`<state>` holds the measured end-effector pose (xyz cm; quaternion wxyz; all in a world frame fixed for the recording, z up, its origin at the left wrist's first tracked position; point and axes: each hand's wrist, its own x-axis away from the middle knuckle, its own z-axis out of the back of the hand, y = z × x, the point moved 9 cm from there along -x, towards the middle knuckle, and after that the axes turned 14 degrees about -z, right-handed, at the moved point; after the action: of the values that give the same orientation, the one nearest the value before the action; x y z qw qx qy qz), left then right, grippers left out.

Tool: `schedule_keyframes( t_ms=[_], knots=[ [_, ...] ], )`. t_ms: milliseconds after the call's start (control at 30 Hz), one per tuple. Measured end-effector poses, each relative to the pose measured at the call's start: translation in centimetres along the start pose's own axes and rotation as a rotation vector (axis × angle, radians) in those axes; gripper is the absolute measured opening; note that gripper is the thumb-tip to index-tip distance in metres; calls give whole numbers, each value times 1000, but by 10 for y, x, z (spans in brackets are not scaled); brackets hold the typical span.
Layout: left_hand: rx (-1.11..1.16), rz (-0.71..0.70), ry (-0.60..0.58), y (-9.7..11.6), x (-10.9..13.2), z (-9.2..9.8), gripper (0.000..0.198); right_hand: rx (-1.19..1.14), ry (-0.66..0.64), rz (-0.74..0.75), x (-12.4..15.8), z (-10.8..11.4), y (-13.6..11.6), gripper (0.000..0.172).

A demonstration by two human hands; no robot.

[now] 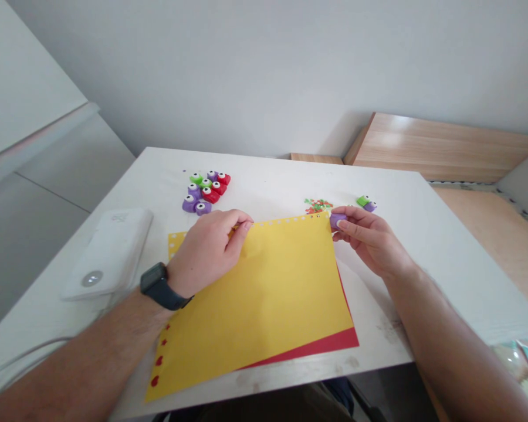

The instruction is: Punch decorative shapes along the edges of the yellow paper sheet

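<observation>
A yellow paper sheet (273, 299) lies on the white table (422, 246), over a red sheet (334, 341) that shows at its lower right. Small punched holes run along the yellow sheet's far edge. My left hand (209, 249), with a dark watch on the wrist, rests on the sheet's far left part, fingers curled and pressed on the paper near its edge. My right hand (369, 237) pinches a small purple paper punch (337, 220) at the sheet's far right corner.
A cluster of several purple, green and red punches (206, 190) sits at the back left. Two more punches (366, 203) and paper confetti (317, 205) lie at the back right. A white flat device (110, 252) with a cable lies at left. Wooden furniture (440, 146) stands behind.
</observation>
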<state>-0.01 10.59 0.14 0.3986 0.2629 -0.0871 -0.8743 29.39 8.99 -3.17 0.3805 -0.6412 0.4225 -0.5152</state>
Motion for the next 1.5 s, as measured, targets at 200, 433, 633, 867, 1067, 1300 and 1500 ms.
schedule_keyframes(
  t_ms=[200, 433, 633, 867, 1067, 1300, 1500],
  knots=[
    [-3, 11, -1, -1, 1, -1, 27, 8, 0, 3, 1, -1, -2, 25],
    [0, 5, -10, 0, 1, -1, 28, 33, 23, -3, 3, -1, -3, 26],
    [-6, 9, -8, 0, 0, -1, 28, 89, 38, 10, 1, 0, -1, 30],
    [2, 4, -3, 1, 1, 0, 27, 103, 58, 14, -1, 1, 0, 31],
    [-2, 3, -1, 2, 1, 1, 27, 105, 62, 4, -2, 2, 3, 32],
    [4, 2, 1, 3, 1, 2, 26, 107, 66, -2, -2, 2, 3, 30],
    [-5, 4, -3, 3, 1, 2, 27, 116, 75, -8, -2, 3, 4, 31]
  ],
)
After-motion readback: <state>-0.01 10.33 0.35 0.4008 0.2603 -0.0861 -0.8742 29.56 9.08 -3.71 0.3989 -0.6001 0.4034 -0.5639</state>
